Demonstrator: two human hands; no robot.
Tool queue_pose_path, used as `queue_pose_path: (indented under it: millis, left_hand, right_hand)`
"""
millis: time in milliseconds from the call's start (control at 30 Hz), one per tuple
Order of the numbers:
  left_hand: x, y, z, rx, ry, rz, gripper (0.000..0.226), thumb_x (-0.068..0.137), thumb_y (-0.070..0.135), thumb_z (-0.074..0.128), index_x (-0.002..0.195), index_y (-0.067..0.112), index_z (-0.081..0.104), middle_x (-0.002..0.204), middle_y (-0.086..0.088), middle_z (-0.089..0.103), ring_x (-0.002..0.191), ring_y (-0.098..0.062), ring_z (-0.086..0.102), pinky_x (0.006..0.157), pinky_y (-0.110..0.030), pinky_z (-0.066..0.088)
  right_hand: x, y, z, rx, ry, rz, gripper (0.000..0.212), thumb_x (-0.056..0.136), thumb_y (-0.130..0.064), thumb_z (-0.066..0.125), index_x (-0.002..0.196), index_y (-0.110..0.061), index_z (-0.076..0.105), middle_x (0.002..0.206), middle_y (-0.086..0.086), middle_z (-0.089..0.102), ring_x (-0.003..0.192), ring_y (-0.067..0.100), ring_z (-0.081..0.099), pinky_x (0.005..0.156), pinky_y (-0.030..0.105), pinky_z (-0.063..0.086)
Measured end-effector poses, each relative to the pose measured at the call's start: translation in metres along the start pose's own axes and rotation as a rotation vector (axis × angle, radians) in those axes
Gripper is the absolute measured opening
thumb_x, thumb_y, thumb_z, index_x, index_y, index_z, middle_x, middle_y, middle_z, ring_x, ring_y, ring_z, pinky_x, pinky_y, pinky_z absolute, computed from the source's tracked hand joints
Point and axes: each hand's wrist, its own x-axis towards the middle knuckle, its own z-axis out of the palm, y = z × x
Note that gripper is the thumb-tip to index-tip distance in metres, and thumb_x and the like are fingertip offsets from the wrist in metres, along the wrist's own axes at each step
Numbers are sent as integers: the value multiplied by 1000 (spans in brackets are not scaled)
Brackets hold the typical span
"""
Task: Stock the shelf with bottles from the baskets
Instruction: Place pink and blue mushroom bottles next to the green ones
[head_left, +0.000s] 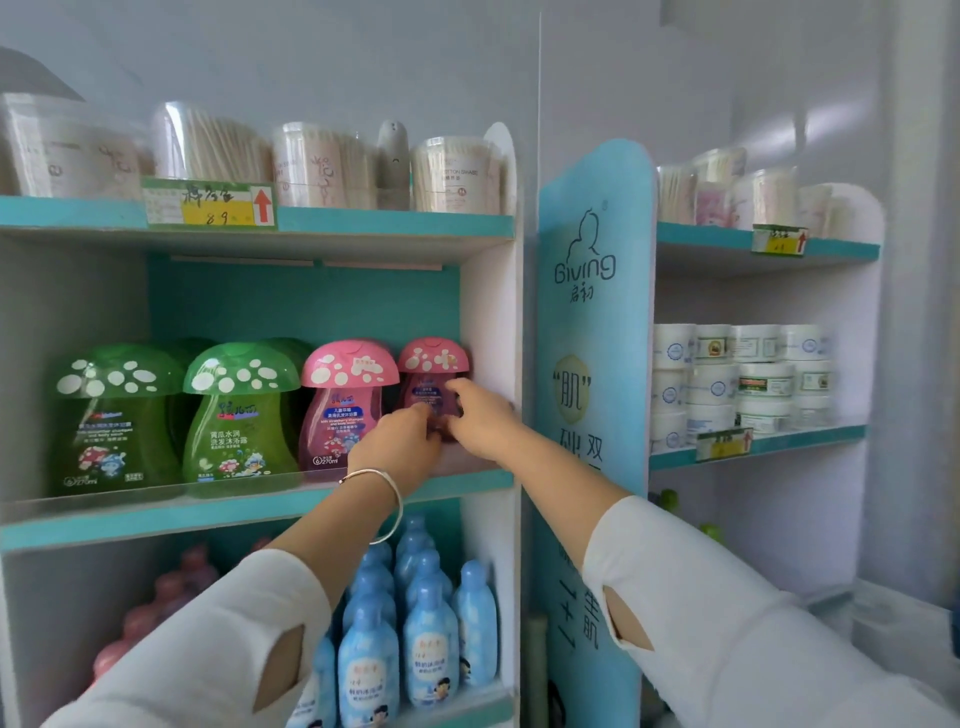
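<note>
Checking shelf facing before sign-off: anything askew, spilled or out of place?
Nothing spilled or damaged. The rightmost pink bottle sits further back than the neighbouring pink bottle, but the left hand and right hand hold it. On the top shelf, a grey item stands among cotton swab tubs.

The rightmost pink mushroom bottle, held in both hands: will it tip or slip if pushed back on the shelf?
Probably top-heavy: the pink bottle has a wide cap over a narrower body, so a high push may tip it. Its glossy plastic looks stiff, perhaps slippery; the left hand and right hand hold its body.
</note>
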Motion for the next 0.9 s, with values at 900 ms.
queue_pose_path:
  millis: [900]
  left_hand:
    - [-266,208,215,-51,-549,516,28,92,29,47,118,24,55,117,-3,64,111,-26,58,92,-35,45]
  right_hand:
    - [-355,284,-84,-182,-249,485,33,91,-18,58,123,-11,60,120,9,63,108,24,59,84,23,42]
